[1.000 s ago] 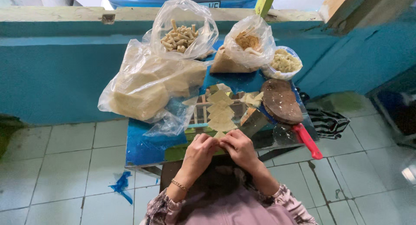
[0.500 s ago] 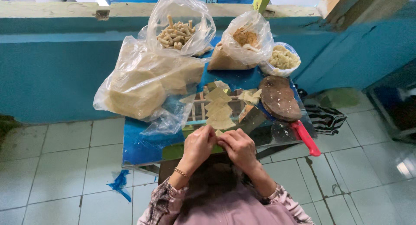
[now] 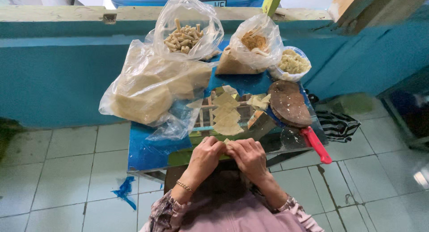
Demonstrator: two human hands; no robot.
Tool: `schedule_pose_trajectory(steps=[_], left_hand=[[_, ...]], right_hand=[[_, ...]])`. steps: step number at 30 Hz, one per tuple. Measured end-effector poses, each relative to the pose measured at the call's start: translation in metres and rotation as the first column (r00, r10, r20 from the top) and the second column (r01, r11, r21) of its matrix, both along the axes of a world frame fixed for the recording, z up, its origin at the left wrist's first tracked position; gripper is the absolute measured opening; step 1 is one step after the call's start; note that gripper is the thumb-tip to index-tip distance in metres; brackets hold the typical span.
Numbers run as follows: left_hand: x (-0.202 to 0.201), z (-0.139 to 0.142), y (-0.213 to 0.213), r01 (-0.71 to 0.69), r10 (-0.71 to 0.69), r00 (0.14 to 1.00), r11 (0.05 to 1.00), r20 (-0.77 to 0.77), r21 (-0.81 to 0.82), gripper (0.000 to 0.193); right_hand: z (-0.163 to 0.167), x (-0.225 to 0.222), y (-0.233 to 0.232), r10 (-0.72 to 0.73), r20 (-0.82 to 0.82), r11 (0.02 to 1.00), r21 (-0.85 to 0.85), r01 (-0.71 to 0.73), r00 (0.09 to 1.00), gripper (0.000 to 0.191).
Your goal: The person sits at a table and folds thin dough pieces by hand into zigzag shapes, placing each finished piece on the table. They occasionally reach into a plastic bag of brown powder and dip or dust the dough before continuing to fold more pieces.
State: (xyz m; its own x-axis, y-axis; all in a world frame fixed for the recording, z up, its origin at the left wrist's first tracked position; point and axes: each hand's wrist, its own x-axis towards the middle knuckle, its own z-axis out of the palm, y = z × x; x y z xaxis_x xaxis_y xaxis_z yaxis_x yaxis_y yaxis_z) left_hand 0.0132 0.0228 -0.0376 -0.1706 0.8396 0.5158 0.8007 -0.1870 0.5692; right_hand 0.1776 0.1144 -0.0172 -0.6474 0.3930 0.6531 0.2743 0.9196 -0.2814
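In the head view, the left hand [image 3: 206,155] and the right hand [image 3: 248,154] met at the near edge of a small table [image 3: 143,151], fingers curled in and pinching a small pale dough wrapper [image 3: 227,141] between them; only a corner of it showed above the fingertips, so its long axis could not be told. Both hands were equally near it, each closed on it from its own side. Just beyond the hands, a row of flat wrappers [image 3: 226,115] ran away from the person toward the wall, its long axis pointing straight ahead. To the right of that row lay a round dark wooden board [image 3: 289,103] and, past it at the table's corner, a red handle [image 3: 316,145]. A large clear bag of pale dough [image 3: 143,91] slumped on the left; further back stood a bag of short tubes [image 3: 185,35], a bag of brown crumbs [image 3: 251,46] and a bowl of pale filling [image 3: 292,62]. The table stood against a blue wall [image 3: 53,75] on a pale tiled floor [image 3: 58,178].
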Motion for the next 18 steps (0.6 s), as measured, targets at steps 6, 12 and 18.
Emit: schedule_pose_trajectory(steps=[6,12,18], left_hand=[[0.003,0.005,0.009,-0.112,0.113,0.989,0.994,0.100,-0.016,0.009],[0.003,0.008,-0.003,-0.032,0.032,0.999,0.999,-0.023,0.027,0.009],[0.009,0.010,0.000,-0.110,0.100,0.990,0.988,0.095,0.105,0.014]], right_hand=[[-0.002,-0.001,0.007,-0.022,0.017,0.995,-0.099,0.024,1.000,0.013],[-0.002,0.001,0.006,-0.044,0.077,0.994,0.104,0.036,0.996,0.025],[0.009,0.007,-0.007,-0.112,0.174,0.975,0.208,0.074,0.978,0.047]])
